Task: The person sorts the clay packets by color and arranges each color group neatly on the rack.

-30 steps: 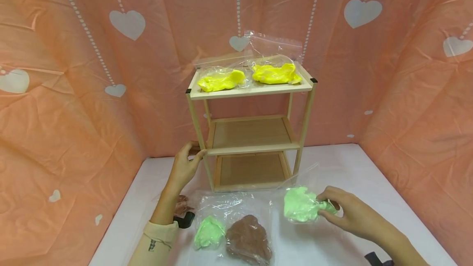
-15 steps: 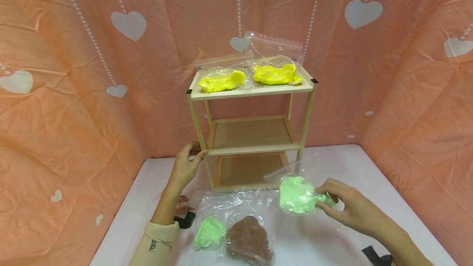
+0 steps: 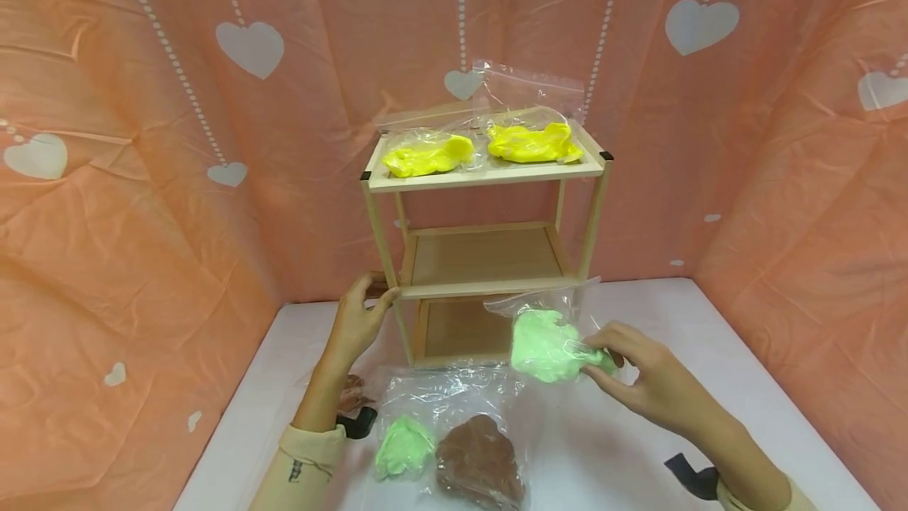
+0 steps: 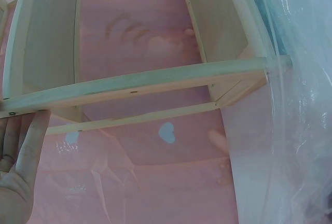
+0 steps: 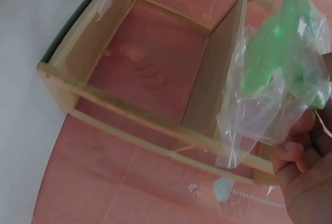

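Note:
My right hand (image 3: 649,373) pinches one end of a clear zip bag with light green clay (image 3: 545,345), held up before the lower right of the small wooden shelf rack (image 3: 485,288). In the right wrist view the bagged clay (image 5: 280,42) hangs from the fingertips beside the rack. My left hand (image 3: 360,320) grips the rack's left front post at the middle shelf, thumb in front and fingers behind. In the left wrist view only part of that hand (image 4: 18,167) shows, against the post. Two bags of yellow clay (image 3: 429,156) lie on the top shelf.
On the white table (image 3: 610,448), nearer me, lie another bag of green clay (image 3: 404,448) and a bag of brown clay (image 3: 478,460). A further brown bag (image 3: 352,394) is partly hidden by my left forearm. Pink cloth with hearts (image 3: 489,6) encloses the back and sides.
My right hand has lifted the bag of green clay and carried it left and forward, up to the rack's lower right. My left hand has stayed on the post.

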The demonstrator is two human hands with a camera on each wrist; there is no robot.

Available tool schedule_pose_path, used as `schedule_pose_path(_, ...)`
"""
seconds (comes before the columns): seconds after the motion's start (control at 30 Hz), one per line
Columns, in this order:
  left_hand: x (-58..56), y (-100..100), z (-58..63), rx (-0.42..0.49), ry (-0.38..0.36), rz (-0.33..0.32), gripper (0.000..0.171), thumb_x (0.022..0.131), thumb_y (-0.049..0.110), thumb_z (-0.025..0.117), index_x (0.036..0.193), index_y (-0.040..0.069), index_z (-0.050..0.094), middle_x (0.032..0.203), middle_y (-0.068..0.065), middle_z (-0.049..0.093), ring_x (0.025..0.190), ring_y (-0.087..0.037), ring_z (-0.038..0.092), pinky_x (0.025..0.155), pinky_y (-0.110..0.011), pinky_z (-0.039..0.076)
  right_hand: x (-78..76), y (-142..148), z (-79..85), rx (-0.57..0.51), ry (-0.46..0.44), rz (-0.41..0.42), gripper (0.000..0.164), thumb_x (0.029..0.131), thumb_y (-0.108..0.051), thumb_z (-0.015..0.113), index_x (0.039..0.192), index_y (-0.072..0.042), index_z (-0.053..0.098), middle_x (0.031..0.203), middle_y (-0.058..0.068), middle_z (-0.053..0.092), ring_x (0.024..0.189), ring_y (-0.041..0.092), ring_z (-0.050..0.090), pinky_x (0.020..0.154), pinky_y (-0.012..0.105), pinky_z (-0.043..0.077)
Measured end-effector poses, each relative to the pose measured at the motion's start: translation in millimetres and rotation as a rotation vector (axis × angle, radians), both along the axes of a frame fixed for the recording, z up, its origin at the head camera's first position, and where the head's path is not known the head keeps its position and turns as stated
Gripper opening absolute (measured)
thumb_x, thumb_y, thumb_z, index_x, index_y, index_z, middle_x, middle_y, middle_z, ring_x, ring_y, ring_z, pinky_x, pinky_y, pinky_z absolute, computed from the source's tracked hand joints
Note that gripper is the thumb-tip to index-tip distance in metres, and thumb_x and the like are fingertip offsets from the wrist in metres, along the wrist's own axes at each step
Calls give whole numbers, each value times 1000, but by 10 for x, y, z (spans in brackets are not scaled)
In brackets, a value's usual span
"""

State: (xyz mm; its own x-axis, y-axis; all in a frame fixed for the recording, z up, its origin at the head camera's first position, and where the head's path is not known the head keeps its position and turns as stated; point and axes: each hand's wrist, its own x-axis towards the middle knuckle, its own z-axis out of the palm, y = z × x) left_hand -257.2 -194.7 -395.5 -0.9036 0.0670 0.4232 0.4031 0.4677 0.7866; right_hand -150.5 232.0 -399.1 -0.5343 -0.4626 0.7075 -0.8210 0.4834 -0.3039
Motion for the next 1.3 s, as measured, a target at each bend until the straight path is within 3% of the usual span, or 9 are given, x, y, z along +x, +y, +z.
schedule_pose_path(0.23, 3, -9, -6, 1, 4, -4, 27, 104, 17, 73, 125, 1, 68, 120, -18, 71, 110, -34, 72, 92, -44, 65, -102, -130, 43, -11, -5, -8, 41, 107, -52, 60, 116, -16, 74, 99, -14, 61, 85, 2, 51, 70, 13, 46)
schedule_pose_path(0.3, 5, -9, -7, 0, 0, -6, 28, 104, 17, 73, 126, 1, 67, 121, -18, 71, 110, -34, 72, 92, -44, 65, -109, -159, 72, -13, -2, -3, 33, 106, -46, 67, 116, -15, 74, 99, -13, 61, 85, 2, 52, 71, 12, 46)
schedule_pose_path(0.47, 10, -9, 0, 0, -3, -2, 28, 104, 18, 73, 126, 1, 68, 121, -18, 72, 109, -34, 72, 92, -46, 65, -125, -246, 147, -49, 57, 23, 29, 106, -39, 69, 117, -12, 75, 97, -11, 60, 84, 4, 52, 70, 15, 47)
schedule_pose_path(0.57, 4, -13, 5, -3, 4, 1, 28, 104, 18, 73, 126, 1, 68, 120, -18, 72, 109, -34, 72, 92, -48, 65, -160, -305, 172, -77, 84, 12, 39, 108, -46, 63, 118, -11, 75, 97, -8, 61, 84, 6, 51, 69, 16, 46)
schedule_pose_path(0.87, -4, -14, -12, -9, -26, -18, 31, 106, 20, 71, 129, 1, 65, 124, -19, 69, 115, -36, 70, 96, -49, 64, -315, -557, 126, -293, 118, -15, 44, 104, -41, 72, 122, -2, 75, 95, 1, 68, 75, 13, 50, 64, 17, 40)
schedule_pose_path(1.0, -3, -12, -12, -10, -16, -15, 30, 105, 19, 72, 129, 0, 65, 124, -20, 70, 113, -36, 70, 95, -49, 64, -375, -686, 89, -416, 101, -49, 33, 90, -13, 90, 117, -2, 74, 101, 6, 73, 72, 14, 51, 62, 20, 41)
schedule_pose_path(1.13, -7, -14, -13, -10, -10, -22, 31, 106, 19, 71, 129, 0, 65, 124, -20, 69, 113, -36, 70, 95, -48, 64, -430, -821, 71, -493, 70, -78, 44, 74, 14, 91, 111, -4, 76, 100, 7, 74, 73, 15, 53, 58, 21, 41)
schedule_pose_path(1.3, -8, -18, -14, -16, -6, -26, 31, 106, 20, 71, 129, 0, 65, 124, -19, 69, 114, -36, 70, 94, -48, 65, -519, -972, 37, -555, 60, -81, 38, 77, 16, 89, 108, -3, 78, 90, 5, 70, 76, 16, 54, 62, 21, 40)
